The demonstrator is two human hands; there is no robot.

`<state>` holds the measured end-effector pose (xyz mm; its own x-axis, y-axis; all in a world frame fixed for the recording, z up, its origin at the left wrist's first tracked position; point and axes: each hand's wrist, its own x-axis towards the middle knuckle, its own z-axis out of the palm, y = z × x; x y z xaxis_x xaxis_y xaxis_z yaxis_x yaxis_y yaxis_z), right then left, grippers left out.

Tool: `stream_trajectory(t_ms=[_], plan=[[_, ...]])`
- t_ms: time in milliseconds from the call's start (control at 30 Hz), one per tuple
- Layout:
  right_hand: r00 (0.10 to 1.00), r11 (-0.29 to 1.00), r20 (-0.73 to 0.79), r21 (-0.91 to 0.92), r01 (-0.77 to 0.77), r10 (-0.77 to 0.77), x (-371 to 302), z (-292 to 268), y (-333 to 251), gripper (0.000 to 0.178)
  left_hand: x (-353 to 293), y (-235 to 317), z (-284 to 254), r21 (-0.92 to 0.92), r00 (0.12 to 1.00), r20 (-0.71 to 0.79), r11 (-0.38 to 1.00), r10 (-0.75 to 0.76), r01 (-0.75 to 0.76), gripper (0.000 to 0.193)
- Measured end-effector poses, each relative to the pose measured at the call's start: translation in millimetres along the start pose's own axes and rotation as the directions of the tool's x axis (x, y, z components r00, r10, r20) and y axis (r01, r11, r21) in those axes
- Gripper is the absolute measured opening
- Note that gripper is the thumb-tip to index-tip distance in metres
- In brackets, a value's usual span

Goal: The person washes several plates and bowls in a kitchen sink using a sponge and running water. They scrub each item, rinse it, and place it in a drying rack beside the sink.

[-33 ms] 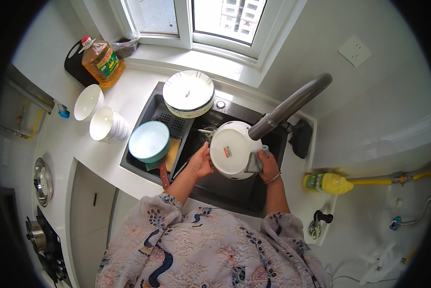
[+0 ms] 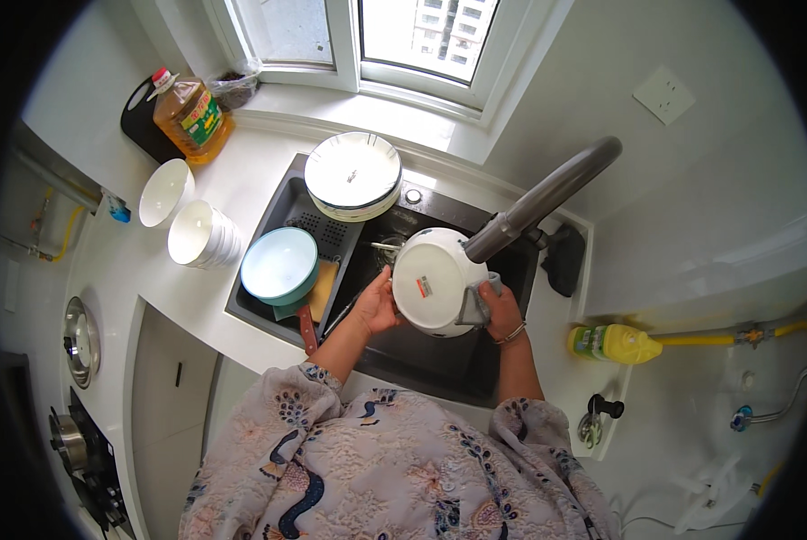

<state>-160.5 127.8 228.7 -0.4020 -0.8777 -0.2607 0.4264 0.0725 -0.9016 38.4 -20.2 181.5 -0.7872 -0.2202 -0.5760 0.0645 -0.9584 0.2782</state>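
Over the dark sink (image 2: 430,367) I hold a white bowl (image 2: 428,286) with its base toward me and a small red-and-grey sticker on it. My left hand (image 2: 376,304) grips its left side, the fingertips partly hidden behind it. My right hand (image 2: 502,310), with a bracelet at the wrist, presses a grey cloth (image 2: 477,301) against the bowl's right side. Beneath the grey faucet (image 2: 547,198), the bowl's far right edge is partly covered. Left of the bowl, pale utensils (image 2: 385,247) lie in the sink, partly hidden.
Stacked plates (image 2: 353,171) stand at the sink's far left. A light blue bowl (image 2: 279,265) and a wooden-handled knife (image 2: 307,329) rest in the side tray. White bowls (image 2: 201,236) and an oil jug (image 2: 192,117) are on the left counter; a yellow bottle (image 2: 612,344) is at right.
The bowl has turned very slightly in my hands; its sticker sits a touch further left. Otherwise the hands stay in place.
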Motion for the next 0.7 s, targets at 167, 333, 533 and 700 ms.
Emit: stream_trajectory(t_ms=[167,333,533,700], plan=[[0.997,0.964,0.015,-0.252,0.08,-0.079,5,22,-1,0.02,8,-6,6,0.003,0.997,0.079,1.0,0.012,-0.013,0.062],[0.989,0.807,0.074,-0.572,0.147,-0.128,13,39,3,0.023,5,-3,17,0.222,0.988,-0.153,0.973,-0.029,0.063,0.068],[0.908,0.054,0.401,-0.911,0.41,-0.121,-6,76,36,0.022,2,-8,12,0.044,0.997,0.022,0.996,-0.078,0.077,0.057],[0.854,0.224,0.506,-0.824,0.52,-0.12,-18,44,31,0.031,-7,-11,-9,0.011,0.999,0.004,0.999,0.039,-0.039,0.045]])
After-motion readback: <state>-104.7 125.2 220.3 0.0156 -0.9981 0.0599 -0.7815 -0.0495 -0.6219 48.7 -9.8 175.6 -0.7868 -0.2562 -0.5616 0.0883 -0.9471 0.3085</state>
